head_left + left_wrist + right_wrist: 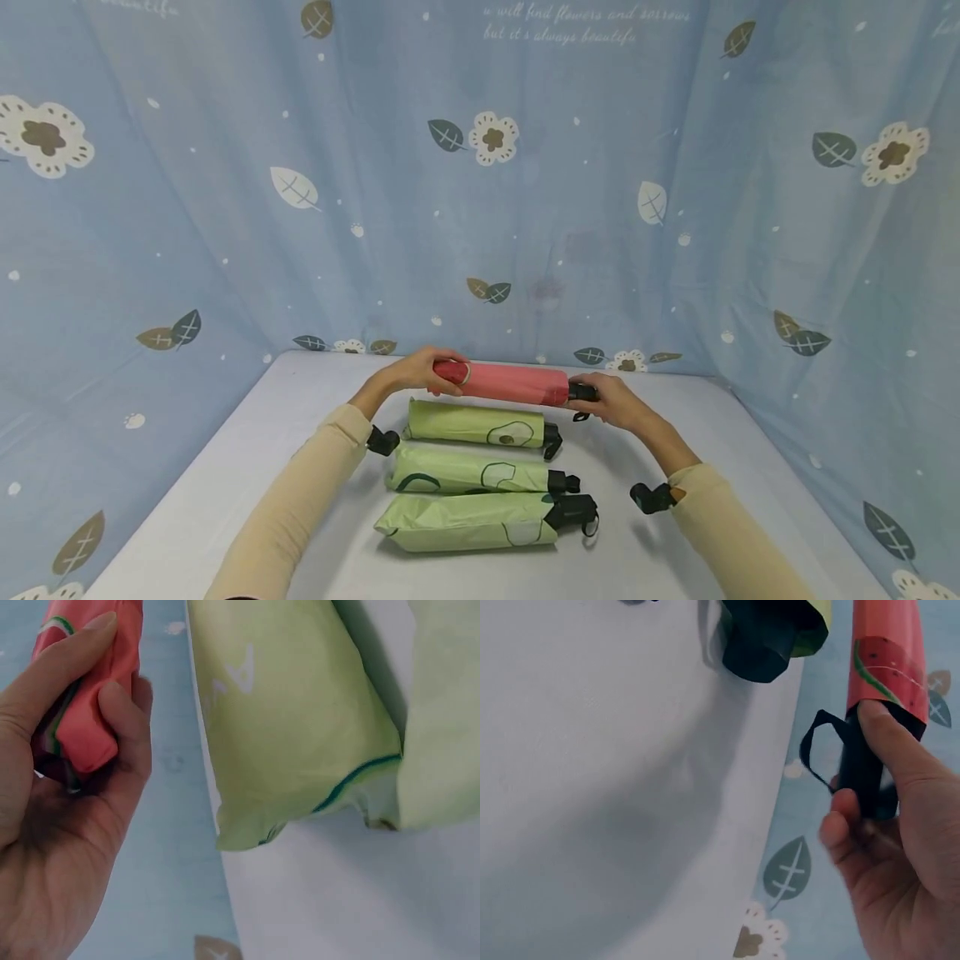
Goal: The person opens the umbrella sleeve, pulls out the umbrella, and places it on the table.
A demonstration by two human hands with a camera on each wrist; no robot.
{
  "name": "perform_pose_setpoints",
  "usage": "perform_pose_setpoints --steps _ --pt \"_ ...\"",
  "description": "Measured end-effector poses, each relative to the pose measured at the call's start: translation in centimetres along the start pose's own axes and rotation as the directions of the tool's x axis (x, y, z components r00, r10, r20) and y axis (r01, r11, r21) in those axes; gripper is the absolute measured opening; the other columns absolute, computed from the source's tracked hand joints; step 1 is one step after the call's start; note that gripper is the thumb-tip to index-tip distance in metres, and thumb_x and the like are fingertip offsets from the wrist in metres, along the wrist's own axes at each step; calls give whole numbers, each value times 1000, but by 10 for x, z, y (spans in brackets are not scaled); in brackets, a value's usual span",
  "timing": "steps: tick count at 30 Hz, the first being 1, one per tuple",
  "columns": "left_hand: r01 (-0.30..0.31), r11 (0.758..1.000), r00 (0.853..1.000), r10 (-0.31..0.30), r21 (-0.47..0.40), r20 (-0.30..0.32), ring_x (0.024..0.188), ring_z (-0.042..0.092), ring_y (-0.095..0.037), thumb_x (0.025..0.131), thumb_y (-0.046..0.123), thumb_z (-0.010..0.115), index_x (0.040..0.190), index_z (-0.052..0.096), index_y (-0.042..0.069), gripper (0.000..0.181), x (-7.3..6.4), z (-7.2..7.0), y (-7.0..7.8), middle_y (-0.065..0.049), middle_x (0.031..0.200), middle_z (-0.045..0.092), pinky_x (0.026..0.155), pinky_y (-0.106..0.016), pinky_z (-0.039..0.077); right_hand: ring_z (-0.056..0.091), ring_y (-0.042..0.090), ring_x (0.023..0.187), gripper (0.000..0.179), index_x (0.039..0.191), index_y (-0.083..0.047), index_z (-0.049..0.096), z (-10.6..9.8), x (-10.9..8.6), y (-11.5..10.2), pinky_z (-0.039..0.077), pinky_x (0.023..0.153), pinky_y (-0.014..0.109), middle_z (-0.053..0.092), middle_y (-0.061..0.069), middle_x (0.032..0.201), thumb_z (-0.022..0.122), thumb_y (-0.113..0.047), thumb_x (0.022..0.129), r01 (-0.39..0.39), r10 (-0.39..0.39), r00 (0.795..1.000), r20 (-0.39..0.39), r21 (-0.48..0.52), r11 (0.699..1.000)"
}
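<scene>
A folded red umbrella point(517, 383) with a watermelon print is held level near the back of the table, between both hands. My left hand point(427, 371) grips its fabric end, thumb and fingers wrapped round it in the left wrist view. At the other end my right hand point(615, 402) pinches the black handle point(864, 769), from which a wrist loop point(817, 750) hangs. Just in front lies a green avocado-print umbrella point(472, 423), its handle pointing right. Two more green umbrellas, a middle one point(465, 469) and a front one point(472, 523), lie in a row nearer me.
A white table point(330, 550) carries the umbrellas. Behind it and at both sides hangs a blue curtain point(570, 208) printed with flowers and leaves, meeting the table's back edge close behind the red umbrella. Black wrist cameras are strapped near both sleeves.
</scene>
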State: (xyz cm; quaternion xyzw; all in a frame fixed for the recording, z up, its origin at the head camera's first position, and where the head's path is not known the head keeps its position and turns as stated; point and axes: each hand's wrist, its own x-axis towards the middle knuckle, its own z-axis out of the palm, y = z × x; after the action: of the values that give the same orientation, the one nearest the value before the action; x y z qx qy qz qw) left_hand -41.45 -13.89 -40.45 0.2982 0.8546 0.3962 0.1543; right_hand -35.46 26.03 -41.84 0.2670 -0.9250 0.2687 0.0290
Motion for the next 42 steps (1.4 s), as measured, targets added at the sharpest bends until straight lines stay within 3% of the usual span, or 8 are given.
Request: perform_pose_setpoints --steps 6,10,13,17,25,29,33,42 --pt "16 996 1000 -15 -83 17 75 64 -20 81 22 81 139 55 19 64 -5 -5 2 -12 111 65 80 -63 50 51 10 66 51 135 -5 58 -1 -1 1 45 54 24 62 19 112 69 -31 92 24 -28 998 -54 -65 998" --pt "6 995 1000 -5 -103 5 81 63 -20 82 21 81 139 55 17 63 -8 -8 -2 -14 115 64 76 -53 54 52 10 63 50 134 -8 60 1 -4 6 47 53 23 61 18 110 70 -32 91 -2 -2 998 -63 -55 998" --pt "-16 994 1000 14 -107 -12 82 63 -21 82 19 81 136 58 15 59 -8 -6 -7 -15 115 64 75 -53 54 52 9 61 47 131 -9 62 2 -6 10 47 51 24 61 15 105 71 -31 90 0 -3 998 -62 -45 999" --pt "-37 993 999 33 -110 -43 77 65 -20 82 20 81 134 60 13 56 -7 -3 -13 -13 112 67 80 -63 51 53 10 62 45 129 -10 63 4 -7 13 48 51 24 61 14 104 71 -30 90 0 -1 998 -65 -21 1000" --pt "-62 995 997 57 -79 -54 78 64 -20 84 20 79 135 58 10 56 -7 -2 -10 -15 111 66 75 -53 54 60 15 80 57 136 -7 53 9 -1 8 49 67 32 66 15 106 73 -31 88 -44 42 998 -56 -46 998" --pt "-77 995 996 73 -71 -46 76 65 -20 86 20 77 135 58 10 54 -4 0 -11 -15 110 67 71 -46 56 58 17 79 59 137 -10 53 11 0 3 48 63 32 64 14 102 74 -34 87 -67 63 998 -30 -146 987" --pt "-81 995 996 79 -63 -30 75 65 -20 86 20 77 135 59 11 53 -4 3 -13 -15 111 67 68 -40 56 56 17 80 53 133 -10 58 14 -3 0 46 65 33 64 14 103 73 -34 88 -23 22 1000 -6 -261 965" --pt "-65 996 998 64 -67 -24 78 66 -21 87 21 76 136 57 12 54 -3 6 -15 -16 113 66 69 -39 57 50 10 69 45 125 -8 63 15 -7 2 40 59 27 65 6 96 71 -35 89 51 -85 993 -80 -359 932"
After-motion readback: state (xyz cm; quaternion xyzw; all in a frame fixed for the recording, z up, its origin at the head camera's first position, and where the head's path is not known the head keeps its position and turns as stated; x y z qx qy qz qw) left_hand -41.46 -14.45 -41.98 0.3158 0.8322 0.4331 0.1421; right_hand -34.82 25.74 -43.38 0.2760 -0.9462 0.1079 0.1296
